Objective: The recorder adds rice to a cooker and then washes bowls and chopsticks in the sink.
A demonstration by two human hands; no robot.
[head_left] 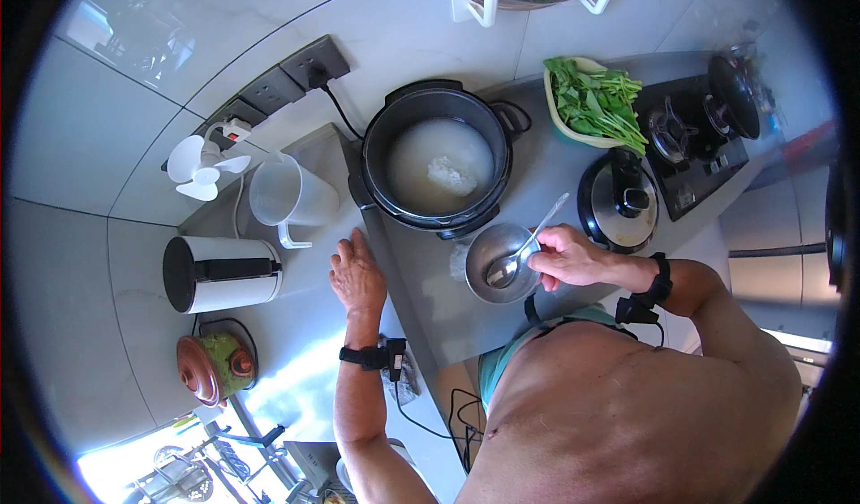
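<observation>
My right hand grips the rim of a small metal bowl, with the thumb on top near the rim. A metal spoon rests in that bowl, its handle leaning out past my fingers. My left hand lies on the grey counter, fingers stretched out and nothing in them, below a clear plastic jug. Beyond the bowl stands a black electric cooker pot without its lid. It holds cloudy liquid and a white lump, whose kind I cannot make out.
A pot lid lies right of the bowl, near a basin of leafy greens and a gas stove. To the left are a white kettle, a green pot with a brown lid, and a small fan by wall sockets.
</observation>
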